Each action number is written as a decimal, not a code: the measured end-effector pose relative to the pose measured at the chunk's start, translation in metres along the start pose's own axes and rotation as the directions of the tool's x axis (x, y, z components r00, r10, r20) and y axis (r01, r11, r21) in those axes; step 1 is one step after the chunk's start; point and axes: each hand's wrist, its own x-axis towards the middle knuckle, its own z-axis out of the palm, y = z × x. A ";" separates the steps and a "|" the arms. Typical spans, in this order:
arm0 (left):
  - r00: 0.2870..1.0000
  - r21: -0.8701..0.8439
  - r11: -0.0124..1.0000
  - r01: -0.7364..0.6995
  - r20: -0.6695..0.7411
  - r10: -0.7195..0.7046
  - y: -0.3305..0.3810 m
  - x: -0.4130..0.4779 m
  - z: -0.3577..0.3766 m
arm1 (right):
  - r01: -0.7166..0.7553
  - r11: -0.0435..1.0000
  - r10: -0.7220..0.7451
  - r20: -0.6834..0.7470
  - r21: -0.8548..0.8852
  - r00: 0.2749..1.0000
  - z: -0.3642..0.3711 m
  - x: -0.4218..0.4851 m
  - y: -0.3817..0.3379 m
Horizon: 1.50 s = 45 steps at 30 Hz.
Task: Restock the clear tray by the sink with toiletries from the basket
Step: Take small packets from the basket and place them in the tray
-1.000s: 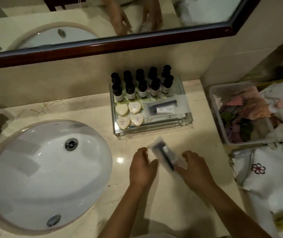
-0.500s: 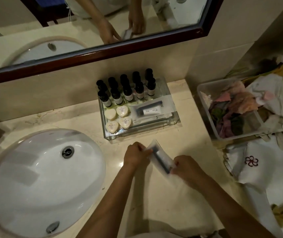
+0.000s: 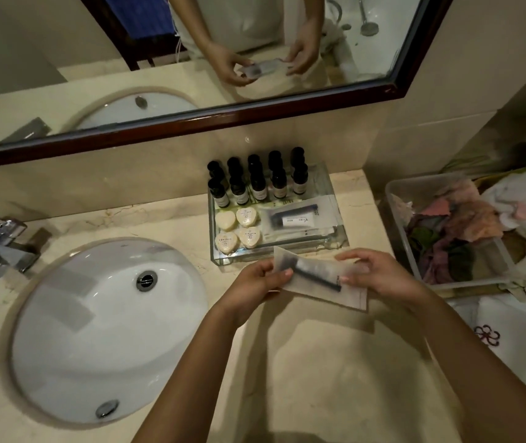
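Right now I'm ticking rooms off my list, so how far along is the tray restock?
Mostly stocked: the clear tray holds two rows of dark bottles, four heart soaps and sachets on its right side. In hand: left hand and right hand grip a clear packet just in front of the tray. Left: laying it in; whether more follows, I cannot tell.

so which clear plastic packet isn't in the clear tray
The clear plastic packet pinched between left hand and right hand, before the clear tray; the others lie inside it.
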 end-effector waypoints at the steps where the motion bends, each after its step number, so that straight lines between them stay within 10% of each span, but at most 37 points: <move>1: 1.000 -0.008 1.000 -0.010 -0.006 0.010 0.004 -0.002 0.001 | -0.029 0.989 0.029 -0.001 0.144 1.000 -0.003 0.003 -0.004; 16: 0.914 -0.132 0.972 -0.194 -0.383 0.130 0.040 0.013 0.021 | 0.167 0.811 0.043 -0.342 0.561 0.939 -0.003 0.033 -0.057; 21: 0.905 -0.177 0.959 -0.222 -0.404 0.135 0.063 0.031 0.026 | 0.054 0.918 0.066 -0.285 0.392 0.956 -0.003 0.046 -0.064; 29: 0.818 0.250 0.939 -0.235 -0.472 0.330 0.075 0.042 0.009 | 0.059 0.974 0.009 -0.300 0.218 0.954 -0.020 0.061 -0.081; 37: 0.888 0.781 0.607 -0.146 -0.167 0.428 0.068 0.054 -0.002 | 0.014 0.964 0.058 -0.261 0.266 0.963 -0.014 0.081 -0.065; 45: 0.871 0.998 -0.024 0.057 -0.038 0.490 0.072 0.075 -0.011 | -0.029 0.957 0.119 -0.300 0.288 0.947 -0.014 0.095 -0.049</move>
